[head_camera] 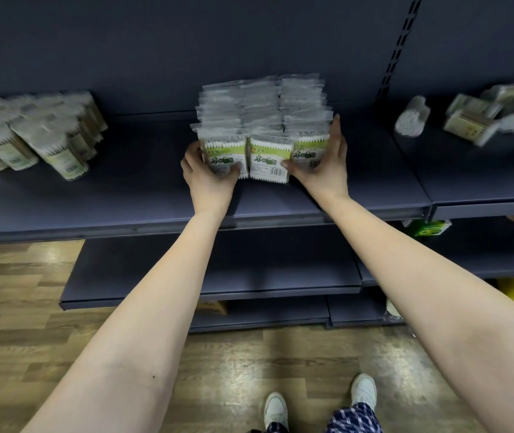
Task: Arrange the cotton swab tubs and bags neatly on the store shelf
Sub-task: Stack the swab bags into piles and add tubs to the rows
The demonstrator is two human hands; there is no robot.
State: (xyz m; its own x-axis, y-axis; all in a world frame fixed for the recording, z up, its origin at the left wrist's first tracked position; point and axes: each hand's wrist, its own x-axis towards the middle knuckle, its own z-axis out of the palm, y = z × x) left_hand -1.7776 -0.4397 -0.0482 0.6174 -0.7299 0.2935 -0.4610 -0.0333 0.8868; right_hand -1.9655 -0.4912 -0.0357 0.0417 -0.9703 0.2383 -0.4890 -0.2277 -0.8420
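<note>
We find clear green-labelled plastic bags of cotton swabs (269,157) in rows mid dark-blue metal shelf (155,195); our left hand (210,175) curls round the front-left bag, our right hand (327,165) presses flat-fingered on the right flank; we judge them light, soft and slippery, best squeezed by the sides.

Your left grip (209,175) holds the left side of the bags (262,120) on the shelf (124,195). Your right grip (324,165) presses flat on their right side. The tubs (40,135) sit far left.
</note>
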